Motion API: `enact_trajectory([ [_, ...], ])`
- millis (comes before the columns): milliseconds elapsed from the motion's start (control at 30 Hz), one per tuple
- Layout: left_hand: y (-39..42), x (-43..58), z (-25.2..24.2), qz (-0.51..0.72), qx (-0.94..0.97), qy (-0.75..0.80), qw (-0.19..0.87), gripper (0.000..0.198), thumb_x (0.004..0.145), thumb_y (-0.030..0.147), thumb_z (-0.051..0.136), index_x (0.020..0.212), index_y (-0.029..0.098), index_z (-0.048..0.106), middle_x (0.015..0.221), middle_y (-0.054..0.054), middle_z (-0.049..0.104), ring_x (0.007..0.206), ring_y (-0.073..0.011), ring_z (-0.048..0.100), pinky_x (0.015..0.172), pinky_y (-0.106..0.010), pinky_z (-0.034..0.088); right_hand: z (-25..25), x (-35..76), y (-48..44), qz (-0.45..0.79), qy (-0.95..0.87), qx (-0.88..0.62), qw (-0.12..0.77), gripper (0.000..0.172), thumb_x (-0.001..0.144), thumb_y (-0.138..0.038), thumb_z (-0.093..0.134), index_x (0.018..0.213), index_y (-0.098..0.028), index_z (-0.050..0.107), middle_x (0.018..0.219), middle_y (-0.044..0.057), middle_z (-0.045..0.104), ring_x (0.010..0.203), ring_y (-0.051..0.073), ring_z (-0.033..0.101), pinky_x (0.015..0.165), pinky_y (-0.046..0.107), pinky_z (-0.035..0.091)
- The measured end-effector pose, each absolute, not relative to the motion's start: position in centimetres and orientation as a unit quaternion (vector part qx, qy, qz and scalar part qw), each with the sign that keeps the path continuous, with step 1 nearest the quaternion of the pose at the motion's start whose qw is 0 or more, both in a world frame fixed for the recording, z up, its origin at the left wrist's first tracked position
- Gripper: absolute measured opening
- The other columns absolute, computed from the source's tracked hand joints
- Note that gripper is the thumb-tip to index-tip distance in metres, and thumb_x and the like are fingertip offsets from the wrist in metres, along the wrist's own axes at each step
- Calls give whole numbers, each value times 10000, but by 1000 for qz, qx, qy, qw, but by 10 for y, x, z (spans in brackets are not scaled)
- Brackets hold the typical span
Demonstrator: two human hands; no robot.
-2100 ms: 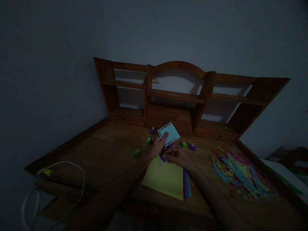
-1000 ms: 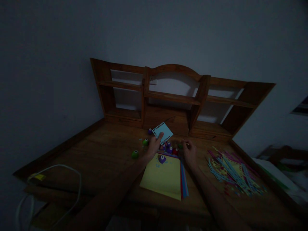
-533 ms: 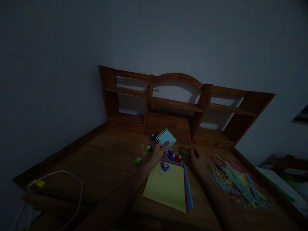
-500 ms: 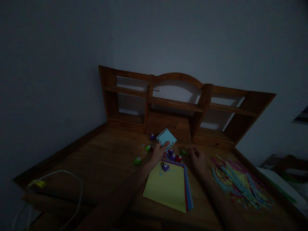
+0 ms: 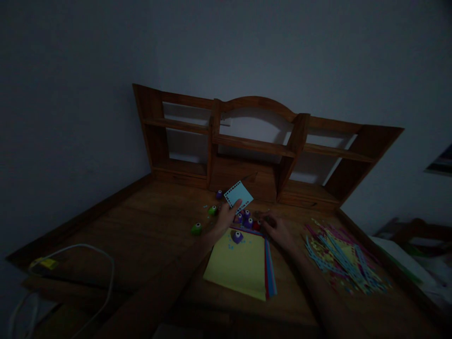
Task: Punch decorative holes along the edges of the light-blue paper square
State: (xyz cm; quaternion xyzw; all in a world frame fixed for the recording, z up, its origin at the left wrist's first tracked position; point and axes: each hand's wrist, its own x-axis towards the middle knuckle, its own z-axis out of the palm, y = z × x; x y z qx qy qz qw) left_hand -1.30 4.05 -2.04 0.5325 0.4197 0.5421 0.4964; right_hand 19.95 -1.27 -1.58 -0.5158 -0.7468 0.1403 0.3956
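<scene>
My left hand [image 5: 226,217] pinches a light blue square of paper [image 5: 239,194] between thumb and fingers. Small punched holes run along its edges. My right hand [image 5: 278,230] is curled over a green craft punch [image 5: 270,220], mostly hidden by the fingers, beside a red craft punch [image 5: 256,225]. Several purple craft punches [image 5: 248,222] cluster between the hands. One purple punch [image 5: 238,237] rests on a stack of coloured paper with a yellow sheet [image 5: 236,266] on top, among tiny blue punched bits.
Green punches [image 5: 196,229] and another purple punch [image 5: 219,194] stand to the left. A heap of coloured paper strips [image 5: 344,256] lies at the right. The wooden shelf unit [image 5: 252,146] closes off the back. A white cable [image 5: 112,273] loops at the left front.
My right hand has moved left, onto the green punch beside the red one. The left hand still holds the blue paper. The whole view has shifted slightly.
</scene>
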Motion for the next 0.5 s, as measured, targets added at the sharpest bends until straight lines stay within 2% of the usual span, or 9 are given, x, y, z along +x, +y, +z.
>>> enact_trajectory([
  [100, 41, -14, -21, 543, 548, 420, 479, 458, 783, 576, 570, 747, 122, 618, 603, -39, 587, 429, -100, 470, 391, -199, 365, -12, 195, -18, 133, -774, -493, 375, 236, 858, -373, 548, 996, -213, 655, 1021, 69, 646, 958, 224, 590, 866, 356, 427],
  [367, 42, -14, -24, 554, 550, 401, 480, 435, 778, 566, 579, 760, 134, 619, 635, -48, 608, 450, -112, 482, 409, -213, 361, -19, 195, -15, 119, -788, -471, 378, 216, 752, -323, 675, 947, -232, 685, 976, 62, 631, 914, 234, 579, 825, 371, 429],
  [500, 44, -13, -25, 552, 547, 403, 483, 453, 773, 581, 577, 772, 129, 618, 641, -50, 612, 458, -115, 487, 417, -215, 364, -18, 192, -14, 138, -749, -497, 416, 224, 749, -389, 686, 898, -221, 687, 923, 60, 649, 860, 225, 594, 789, 356, 439],
])
